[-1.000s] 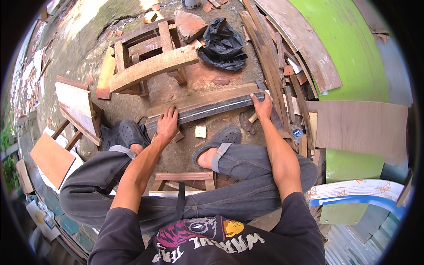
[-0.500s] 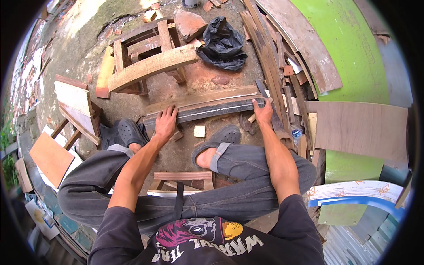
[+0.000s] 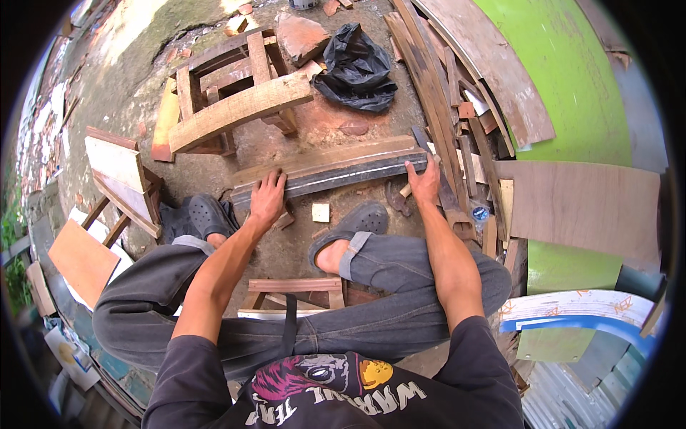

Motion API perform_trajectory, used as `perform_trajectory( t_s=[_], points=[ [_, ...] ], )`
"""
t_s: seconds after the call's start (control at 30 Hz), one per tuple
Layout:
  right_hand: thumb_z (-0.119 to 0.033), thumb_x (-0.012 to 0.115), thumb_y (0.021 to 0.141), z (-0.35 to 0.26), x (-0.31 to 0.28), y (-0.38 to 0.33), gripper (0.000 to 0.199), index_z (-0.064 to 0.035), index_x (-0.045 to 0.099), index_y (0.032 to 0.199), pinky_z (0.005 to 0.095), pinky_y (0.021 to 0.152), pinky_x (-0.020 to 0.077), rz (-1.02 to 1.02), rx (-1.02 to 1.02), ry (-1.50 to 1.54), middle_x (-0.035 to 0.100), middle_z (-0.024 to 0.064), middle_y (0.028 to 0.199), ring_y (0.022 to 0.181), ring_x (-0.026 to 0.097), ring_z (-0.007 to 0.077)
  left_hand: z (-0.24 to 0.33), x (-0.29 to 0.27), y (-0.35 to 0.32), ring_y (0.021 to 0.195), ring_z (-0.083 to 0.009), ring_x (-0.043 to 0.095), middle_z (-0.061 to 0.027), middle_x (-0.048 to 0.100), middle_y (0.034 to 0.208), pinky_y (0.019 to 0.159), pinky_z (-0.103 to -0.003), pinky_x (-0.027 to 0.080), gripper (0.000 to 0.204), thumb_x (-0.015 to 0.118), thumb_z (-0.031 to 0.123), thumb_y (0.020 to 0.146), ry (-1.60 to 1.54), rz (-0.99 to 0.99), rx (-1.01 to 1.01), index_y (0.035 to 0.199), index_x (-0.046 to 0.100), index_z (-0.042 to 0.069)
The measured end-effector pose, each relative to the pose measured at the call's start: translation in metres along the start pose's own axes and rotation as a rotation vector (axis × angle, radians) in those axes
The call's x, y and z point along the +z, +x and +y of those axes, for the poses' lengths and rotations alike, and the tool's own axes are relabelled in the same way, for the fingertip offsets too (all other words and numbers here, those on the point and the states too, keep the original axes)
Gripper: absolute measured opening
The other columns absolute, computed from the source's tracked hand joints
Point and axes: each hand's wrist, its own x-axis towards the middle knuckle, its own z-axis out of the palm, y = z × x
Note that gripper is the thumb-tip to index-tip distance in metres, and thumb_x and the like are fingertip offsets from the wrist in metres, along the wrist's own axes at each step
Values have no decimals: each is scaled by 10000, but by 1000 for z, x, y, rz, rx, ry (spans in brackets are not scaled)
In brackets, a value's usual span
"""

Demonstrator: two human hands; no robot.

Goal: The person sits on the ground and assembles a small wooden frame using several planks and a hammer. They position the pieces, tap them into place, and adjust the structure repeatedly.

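Comparing with a second ago, almost nothing is seen changed: the long dark plank (image 3: 332,170) stays flat on the ground before the feet, left hand (image 3: 266,200) pressed open on its left end, right hand (image 3: 426,182) curled over its right end, so steadying continues.

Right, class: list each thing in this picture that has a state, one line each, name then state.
Left hand: flat on the dark plank, fingers spread.
Right hand: gripping the plank's right end.
Dark plank: lying flat on the ground.
Wooden stool frame: tipped over on the ground.
Black bag: crumpled.
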Motion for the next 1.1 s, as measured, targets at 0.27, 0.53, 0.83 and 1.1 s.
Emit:
perform_trajectory(
  t_s=[0.27,0.53,0.83,1.1],
  points=[
    [-369,765,805,-4,-4,1,754,58,459,1346,477,1031,389,-79,33,7,530,302,1277,1195,493,449,0,1,4,1300,-306,441,-121,440,1409,1070,-448,377,617,631,49,756,24,-16,-1,1346,453,80],
    [-360,775,800,-1,1,-2,731,60,480,1321,457,1025,403,-40,40,-8,553,286,1249,1182,514,429,-2,0,6,1278,-306,461,-105,460,1380,1041,-442,410,598,671,91,762,54,-17,22,1325,471,96],
    [-412,733,806,-21,-32,52,665,75,570,1228,450,979,468,-622,247,-296,618,305,1190,1154,590,413,0,-57,18,1193,-336,554,-127,521,1334,945,-442,504,715,786,333,749,-31,-271,37,1343,471,87],
    [-442,674,850,-90,-126,89,669,44,549,1294,445,996,455,-664,-196,-331,599,304,1228,1171,582,402,-28,-149,26,1136,-285,567,-96,600,1229,999,-403,442,393,725,272,838,-4,499,447,1168,615,90]
  ],
)
